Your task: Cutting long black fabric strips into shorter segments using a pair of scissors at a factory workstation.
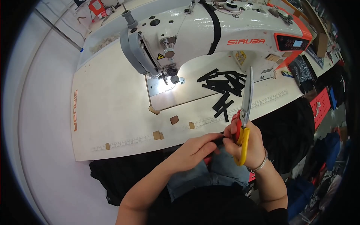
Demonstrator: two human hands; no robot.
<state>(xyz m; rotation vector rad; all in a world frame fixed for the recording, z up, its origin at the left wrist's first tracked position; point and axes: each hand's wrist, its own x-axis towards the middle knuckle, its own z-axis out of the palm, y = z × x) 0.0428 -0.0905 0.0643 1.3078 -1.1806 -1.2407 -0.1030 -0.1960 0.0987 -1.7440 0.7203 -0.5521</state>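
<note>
My right hand (253, 144) grips large scissors (246, 99) with yellow and red handles, their blades pointing up past the table's front edge. Beside it, my left hand (197, 150) is closed on a small black piece (218, 140), which is partly hidden by my fingers and meets the fingertips of the right. Beyond the hands, several short black strips (221, 84) lie in a loose pile on the white sewing table (108, 93), right of the lit needle plate (157, 95) of a white sewing machine (198, 30).
Black fabric (285, 127) hangs along the front edge around my lap. Small tan patches (157, 135) sit on the tabletop near printed rulers. A white wall (45, 131) stands at the left; a red perforated panel (318, 107) and piled dark garments (326, 153) are at the right.
</note>
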